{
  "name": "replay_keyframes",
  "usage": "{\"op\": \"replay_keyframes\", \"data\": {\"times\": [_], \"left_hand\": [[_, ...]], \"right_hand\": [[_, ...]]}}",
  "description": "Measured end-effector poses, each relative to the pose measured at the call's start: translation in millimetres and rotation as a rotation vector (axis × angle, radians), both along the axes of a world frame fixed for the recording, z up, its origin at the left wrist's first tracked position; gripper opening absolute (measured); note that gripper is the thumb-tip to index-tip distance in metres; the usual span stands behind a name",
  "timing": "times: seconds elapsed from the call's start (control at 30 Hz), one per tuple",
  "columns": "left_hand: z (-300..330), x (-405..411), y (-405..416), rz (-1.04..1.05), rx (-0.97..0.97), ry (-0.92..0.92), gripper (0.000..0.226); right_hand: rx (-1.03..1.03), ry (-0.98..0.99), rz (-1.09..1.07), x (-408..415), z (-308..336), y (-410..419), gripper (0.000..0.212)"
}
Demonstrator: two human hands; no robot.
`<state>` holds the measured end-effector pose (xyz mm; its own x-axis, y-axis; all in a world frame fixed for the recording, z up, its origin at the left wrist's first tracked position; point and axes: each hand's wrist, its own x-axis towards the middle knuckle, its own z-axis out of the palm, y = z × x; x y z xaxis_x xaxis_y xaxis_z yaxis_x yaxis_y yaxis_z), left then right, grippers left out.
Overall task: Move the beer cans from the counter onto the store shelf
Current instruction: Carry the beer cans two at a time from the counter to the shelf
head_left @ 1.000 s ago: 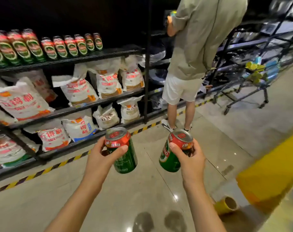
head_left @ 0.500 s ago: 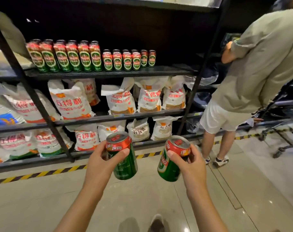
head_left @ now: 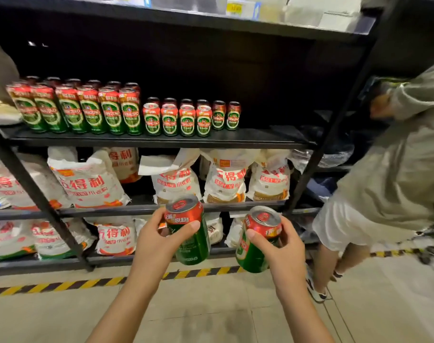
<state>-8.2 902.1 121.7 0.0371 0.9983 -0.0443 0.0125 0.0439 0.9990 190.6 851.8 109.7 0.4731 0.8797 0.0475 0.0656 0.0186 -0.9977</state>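
At lower centre, the left hand curls its fingers round a can, tilted. Just right of it, the right hand grips a second can, also tilted. Both cans are held in the air before the shelf, where shelved cans stand in rows at upper left. A bystander stands at right.

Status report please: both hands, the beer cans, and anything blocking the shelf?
Left hand grips one beer can; right hand grips another can. Both short of the can shelf, free space right of the row. Path open; bystander stands right.
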Motion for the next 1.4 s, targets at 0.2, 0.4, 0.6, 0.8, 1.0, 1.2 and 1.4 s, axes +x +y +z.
{"op": "replay_keyframes", "data": {"times": [0.2, 0.4, 0.6, 0.8, 1.0, 1.2, 1.4], "left_hand": [[-12.7, 8.4, 69.7, 0.083, -0.037, 0.064, 0.049], [-20.4, 35.6, 160.4, 0.102, -0.038, 0.050, 0.041], [-23.3, 70.6, 260.5, 0.041, -0.039, 0.057, 0.042], [-19.5, 111.7, 331.3, -0.018, -0.038, 0.050, 0.047], [-11.6, 150.5, 380.3, -0.005, 0.000, 0.111, 0.050], [-5.3, 179.3, 419.0, 0.078, -0.004, 0.157, 0.057], [-7.1, 202.2, 449.9, 0.137, 0.020, 0.230, 0.052]], "right_hand": [[-0.028, 0.053, 0.031, 22.3, -12.4, 82.1, 0.056], [-0.046, 0.052, 0.033, 50.8, -19.3, 172.4, 0.057], [-0.056, -0.001, -0.019, 79.5, -14.6, 259.4, 0.053], [-0.051, 0.006, -0.079, 106.6, -15.0, 327.9, 0.052], [-0.023, -0.032, -0.021, 130.7, -18.7, 385.3, 0.050], [0.009, -0.086, 0.068, 147.8, -13.8, 443.0, 0.052], [0.042, -0.123, 0.152, 157.8, -12.0, 485.7, 0.050]]}}
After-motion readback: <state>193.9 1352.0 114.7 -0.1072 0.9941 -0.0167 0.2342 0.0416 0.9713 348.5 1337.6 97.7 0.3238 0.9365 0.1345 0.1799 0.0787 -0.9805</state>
